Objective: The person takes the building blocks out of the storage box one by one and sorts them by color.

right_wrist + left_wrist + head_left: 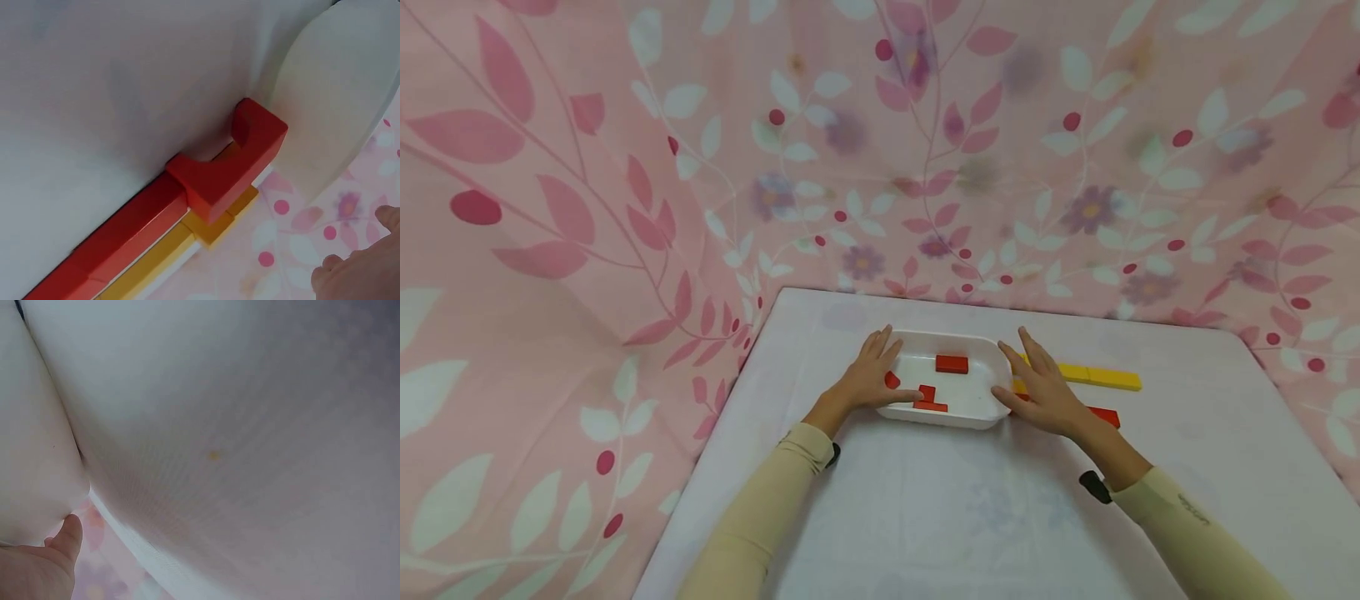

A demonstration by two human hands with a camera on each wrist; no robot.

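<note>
A white plastic tray (973, 421) sits on the table between both hands, with several red blocks inside, among them a rectangular block (952, 364) at its far side. My left hand (868, 377) lies at the tray's left end, fingers extended and thumb reaching over the near rim. At the opposite end, my right hand (1043, 390) has spread, straight fingers, its fingertips right at the rim. In the left wrist view, the left hand (44, 569) shows beside the tray wall (37, 437). The right wrist view shows the right hand (365, 259) below the tray's end wall (331, 94).
To the right of the tray, a red arch block (250, 159) stands close to the tray wall, at the end of a row of red blocks (131, 234). Yellow blocks (1101, 377) form a row behind it. A floral pink cloth (925, 167) hangs behind the white-covered table (940, 517).
</note>
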